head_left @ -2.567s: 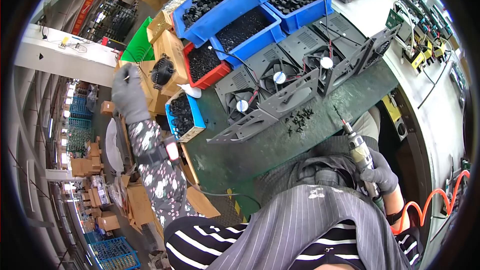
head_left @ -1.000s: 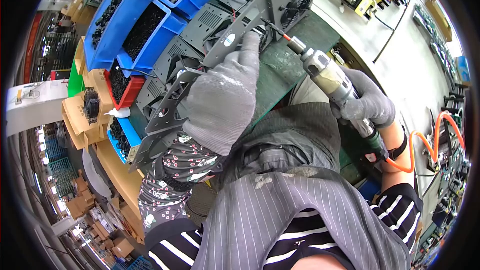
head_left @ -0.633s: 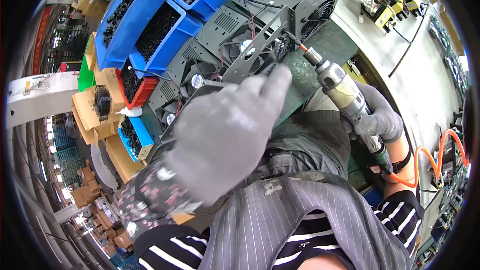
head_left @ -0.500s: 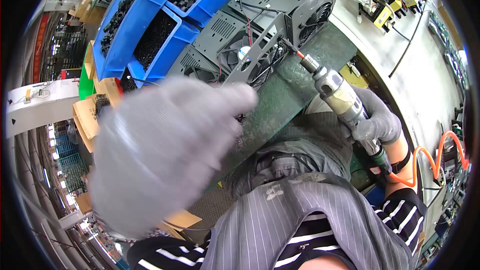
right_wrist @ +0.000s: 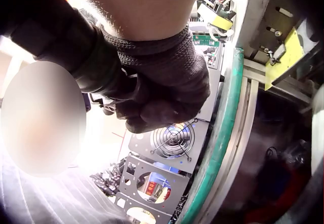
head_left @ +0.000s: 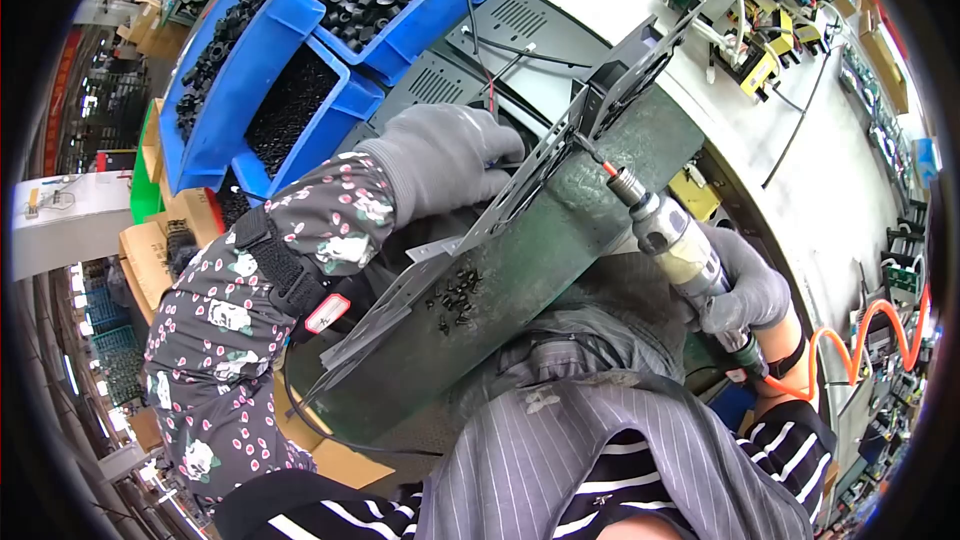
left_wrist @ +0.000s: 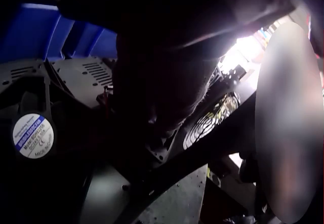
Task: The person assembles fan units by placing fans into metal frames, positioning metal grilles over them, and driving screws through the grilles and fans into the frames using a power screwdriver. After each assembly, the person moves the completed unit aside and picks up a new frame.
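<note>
My gloved left hand [head_left: 440, 160] grips a cooling fan behind an upright grey metal panel [head_left: 520, 190], its fingers bent down at the panel's back. The hand hides most of that fan. A neighbouring fan [left_wrist: 33, 135] with a round white label shows in the left wrist view. My gloved right hand [head_left: 745, 280] grips an air screwdriver [head_left: 675, 240], which slants up and left. Its bit tip [head_left: 585, 145] is right at the panel's front face, near the right end. Small black screws [head_left: 455, 298] lie in a pile on the green bench mat [head_left: 590, 250].
Blue bins [head_left: 375, 50] of black parts stand at the back left. A coiled orange hose [head_left: 840, 370] runs from the screwdriver. Circuit boards and yellow transformers [head_left: 755, 65] sit on the white bench [head_left: 760, 140]. A cable [head_left: 300, 400] loops below my left arm.
My left hand has left the front of the panels, swung left, and come back behind the panel at the fan. The right hand raised the screwdriver from low on the right to the panel.
</note>
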Demonstrator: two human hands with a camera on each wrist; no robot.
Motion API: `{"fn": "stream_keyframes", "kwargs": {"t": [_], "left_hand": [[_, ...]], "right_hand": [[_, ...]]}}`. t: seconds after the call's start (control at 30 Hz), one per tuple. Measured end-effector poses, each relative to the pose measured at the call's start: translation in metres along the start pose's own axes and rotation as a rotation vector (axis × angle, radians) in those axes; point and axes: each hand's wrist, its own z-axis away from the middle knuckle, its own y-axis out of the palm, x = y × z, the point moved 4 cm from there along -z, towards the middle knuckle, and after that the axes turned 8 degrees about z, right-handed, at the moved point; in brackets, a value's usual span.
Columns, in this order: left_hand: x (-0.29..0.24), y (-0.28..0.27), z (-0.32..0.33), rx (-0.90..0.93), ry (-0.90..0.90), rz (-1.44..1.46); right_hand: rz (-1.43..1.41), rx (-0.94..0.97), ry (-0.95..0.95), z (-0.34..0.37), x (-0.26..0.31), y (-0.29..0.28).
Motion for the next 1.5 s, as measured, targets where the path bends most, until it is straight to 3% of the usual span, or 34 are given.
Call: {"fn": "stream_keyframes", "kwargs": {"t": [0.1,0.17,0.23,0.3,0.37,0.5,0.67,0.7,0.77,0.8,0.87,1.1,1.33,1.5], "left_hand": [[-0.005,0.005,-0.010,0.084,-0.054,-0.137],[0.001,0.002,-0.004,0.028,-0.036,-0.087],[0.011,-0.009,0.007,-0.201,0.127,0.200],[0.022,-0.015,0.013,-0.158,0.078,0.535],[0.027,-0.002,0.018,0.094,-0.183,1.139],[0.021,0.001,0.019,0.220,-0.134,1.093],[0.030,0.013,0.013,0.091,0.233,1.139],[0.029,0.010,0.016,0.094,0.232,1.142],[0.025,0.008,0.025,0.193,-0.012,1.603],[0.018,0.005,0.027,0.193,-0.011,1.604],[0.012,0.000,0.027,0.051,-0.054,1.055],[0.012,-0.008,0.025,0.066,-0.099,1.184],[0.005,-0.009,0.022,0.034,-0.019,1.184],[0.000,-0.017,0.030,0.059,-0.106,1.268]], "right_hand": [[0.008,0.011,0.009,0.001,0.003,0.002],[0.019,0.018,0.020,0.002,0.003,0.001],[0.026,0.059,0.048,0.002,0.002,-0.001],[0.022,0.049,0.037,0.001,0.002,-0.001],[0.050,0.049,0.044,0.001,0.002,-0.002],[0.098,0.045,0.042,0.003,0.002,-0.006],[0.106,-0.006,0.024,0.004,0.007,-0.003],[0.111,0.003,0.041,0.005,0.009,-0.003],[0.118,0.011,0.057,0.006,0.011,-0.002],[0.115,0.009,0.067,0.006,0.013,-0.001],[0.112,0.006,0.081,0.007,0.013,0.000],[0.132,0.002,0.064,0.008,0.014,0.000],[0.151,-0.003,0.074,0.009,0.017,0.001],[0.112,0.005,0.084,0.010,0.013,0.002]]}}
